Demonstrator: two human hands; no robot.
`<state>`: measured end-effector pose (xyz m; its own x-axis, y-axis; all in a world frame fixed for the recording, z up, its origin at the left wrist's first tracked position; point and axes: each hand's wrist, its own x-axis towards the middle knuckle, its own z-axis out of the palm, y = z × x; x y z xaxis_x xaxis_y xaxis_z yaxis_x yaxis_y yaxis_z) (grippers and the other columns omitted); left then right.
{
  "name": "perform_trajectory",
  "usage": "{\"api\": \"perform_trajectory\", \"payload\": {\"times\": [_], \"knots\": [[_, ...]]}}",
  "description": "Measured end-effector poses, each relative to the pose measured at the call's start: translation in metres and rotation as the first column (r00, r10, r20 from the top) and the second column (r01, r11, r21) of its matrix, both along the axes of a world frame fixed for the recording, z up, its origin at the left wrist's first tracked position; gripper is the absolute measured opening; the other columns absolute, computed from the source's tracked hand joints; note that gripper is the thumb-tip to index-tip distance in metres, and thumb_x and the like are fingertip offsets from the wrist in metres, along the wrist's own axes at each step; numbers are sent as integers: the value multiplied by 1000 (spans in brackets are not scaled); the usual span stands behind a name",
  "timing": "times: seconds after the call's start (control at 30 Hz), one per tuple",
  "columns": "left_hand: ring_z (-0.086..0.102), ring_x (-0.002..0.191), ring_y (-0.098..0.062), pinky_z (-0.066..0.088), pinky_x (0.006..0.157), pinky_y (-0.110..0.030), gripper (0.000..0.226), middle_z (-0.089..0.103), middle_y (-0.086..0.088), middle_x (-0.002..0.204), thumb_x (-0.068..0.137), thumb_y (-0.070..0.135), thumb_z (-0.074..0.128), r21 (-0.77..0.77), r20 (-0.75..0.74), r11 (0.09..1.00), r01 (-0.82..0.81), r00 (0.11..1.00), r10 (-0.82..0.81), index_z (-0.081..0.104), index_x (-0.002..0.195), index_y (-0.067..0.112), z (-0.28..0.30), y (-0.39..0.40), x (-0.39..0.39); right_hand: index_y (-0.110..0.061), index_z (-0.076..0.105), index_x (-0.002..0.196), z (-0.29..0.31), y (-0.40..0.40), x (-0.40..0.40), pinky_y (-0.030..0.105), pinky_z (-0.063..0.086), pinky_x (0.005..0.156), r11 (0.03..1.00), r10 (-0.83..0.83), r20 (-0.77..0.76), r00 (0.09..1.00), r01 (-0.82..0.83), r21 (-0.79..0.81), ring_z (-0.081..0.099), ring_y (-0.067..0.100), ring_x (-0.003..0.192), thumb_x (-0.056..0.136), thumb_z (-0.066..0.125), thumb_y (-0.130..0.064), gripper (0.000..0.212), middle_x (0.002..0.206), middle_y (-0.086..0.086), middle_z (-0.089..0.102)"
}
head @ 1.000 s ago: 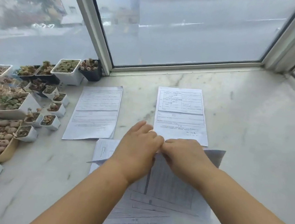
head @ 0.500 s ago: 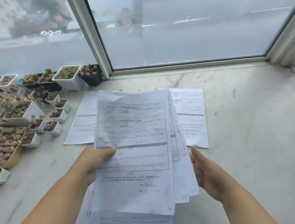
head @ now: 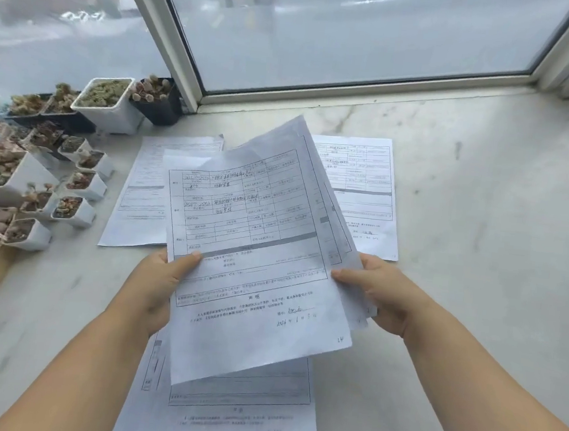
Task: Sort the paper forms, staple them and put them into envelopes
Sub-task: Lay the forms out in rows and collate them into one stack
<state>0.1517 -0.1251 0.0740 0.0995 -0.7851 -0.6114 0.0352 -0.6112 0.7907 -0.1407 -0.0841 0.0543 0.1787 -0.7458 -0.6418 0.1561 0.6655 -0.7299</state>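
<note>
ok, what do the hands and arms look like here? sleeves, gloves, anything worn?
Left hand and right hand are bare: no gloves, and no rings, watch or bands visible. Both forearms are uncovered as far as the frame's bottom edge, with no sleeve in view. No markings show.

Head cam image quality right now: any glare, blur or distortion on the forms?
Head view: soft daylight from the large window, no hard shadows or glare; the white printed form held by left hand and right hand is sharp enough to show table lines, though fine print is unreadable. The window frame bows from wide-angle distortion, and the small white succulent pots look slightly soft.
</note>
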Motion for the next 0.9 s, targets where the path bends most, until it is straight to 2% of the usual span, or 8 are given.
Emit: {"api": "perform_trajectory", "payload": {"times": [0.07,0.2,0.33,0.5,0.63,0.77,0.83,0.9], "knots": [[71,90,-30,60,63,-39,24,71,-16,107,96,12,52,10,-64,1000,-15,998,15,63,118,8,-3,1,2,-9,67,116,-1,1,2,51,49,98,1000,-3,39,999,2,27,69,29,104,98,51,-9,24,112,9,73],[68,99,-34,58,76,-48,33,70,-16,112,90,15,56,66,-215,997,40,976,-25,61,122,13,-14,10,4,-6,67,112,-8,9,9,43,54,91,994,-19,88,996,9,111,71,26,98,98,53,-12,21,108,10,74],[71,91,-27,55,84,-45,23,74,-8,101,89,13,64,-45,96,997,59,994,-54,66,112,17,-31,18,5,-15,63,123,-20,16,26,46,49,100,982,135,71,988,-143,125,68,23,109,95,60,-20,28,116,4,72],[71,76,-6,51,58,-17,13,74,13,86,90,18,65,-206,290,973,107,956,-44,68,102,24,-26,20,18,-29,67,113,-21,19,59,31,56,83,963,252,-145,957,-234,135,71,12,99,94,48,-2,39,107,-11,74],[70,74,-3,49,56,-13,9,74,7,88,95,23,59,-269,244,958,103,969,-36,65,100,26,-18,-9,24,-20,68,112,-21,6,76,22,55,72,993,86,-246,965,-64,94,71,10,93,94,46,2,35,103,-7,75],[62,100,-15,47,79,-25,18,63,2,114,97,27,55,-297,386,937,185,920,-59,55,115,26,-34,-52,40,-12,65,115,-17,-19,65,32,57,79,969,-224,-231,947,241,51,71,18,95,95,46,5,31,105,1,74],[51,119,-19,41,93,-28,40,53,1,128,91,24,63,-236,609,899,368,777,-158,50,128,20,-48,-69,49,-8,61,118,-10,-37,49,36,57,80,911,-403,-246,882,413,-9,70,19,93,96,47,4,30,111,4,71],[35,135,-22,28,109,-32,66,41,-5,143,84,29,71,-162,784,830,534,580,-221,40,141,12,-61,-83,54,-5,58,115,0,-56,34,25,58,62,827,-558,-314,768,548,-129,69,12,72,94,46,9,28,107,7,67]]}}
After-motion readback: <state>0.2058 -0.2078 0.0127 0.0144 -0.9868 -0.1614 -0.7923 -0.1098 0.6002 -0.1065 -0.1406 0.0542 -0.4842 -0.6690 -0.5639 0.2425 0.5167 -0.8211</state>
